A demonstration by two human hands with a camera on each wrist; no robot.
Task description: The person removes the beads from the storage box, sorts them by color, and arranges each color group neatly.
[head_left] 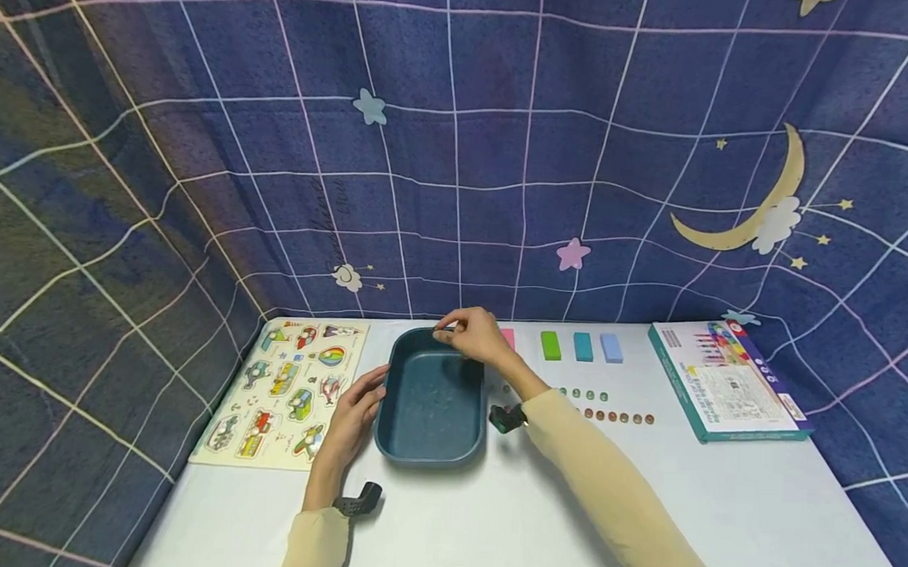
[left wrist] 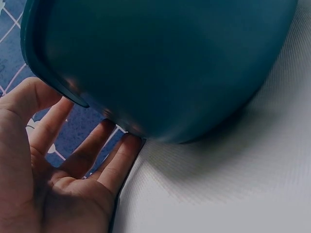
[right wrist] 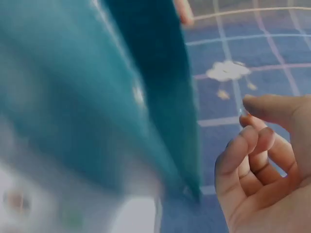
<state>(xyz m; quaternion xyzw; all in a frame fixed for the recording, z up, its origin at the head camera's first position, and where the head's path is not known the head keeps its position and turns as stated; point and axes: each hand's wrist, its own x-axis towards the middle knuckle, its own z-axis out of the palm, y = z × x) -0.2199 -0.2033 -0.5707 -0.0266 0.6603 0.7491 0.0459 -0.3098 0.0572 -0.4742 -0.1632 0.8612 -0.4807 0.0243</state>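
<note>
A dark teal rectangular tub (head_left: 430, 408) stands on the white table, its inside facing up. My left hand (head_left: 355, 413) rests against its left side, and in the left wrist view the fingertips (left wrist: 131, 138) touch the outer wall just below the rim. Over the far right corner of the tub is my right hand (head_left: 476, 334). In the right wrist view it pinches a small shiny bead (right wrist: 243, 112) between thumb and index finger, mostly hidden by the fingertips; the other fingers are curled.
Right of the tub lie rows of small green beads (head_left: 589, 395) and reddish-brown beads (head_left: 624, 418). Behind them stand pink, green (head_left: 550, 346), teal (head_left: 583, 347) and light blue blocks (head_left: 611, 348). A picture puzzle board (head_left: 278, 386) lies left, a flat box (head_left: 728, 381) right.
</note>
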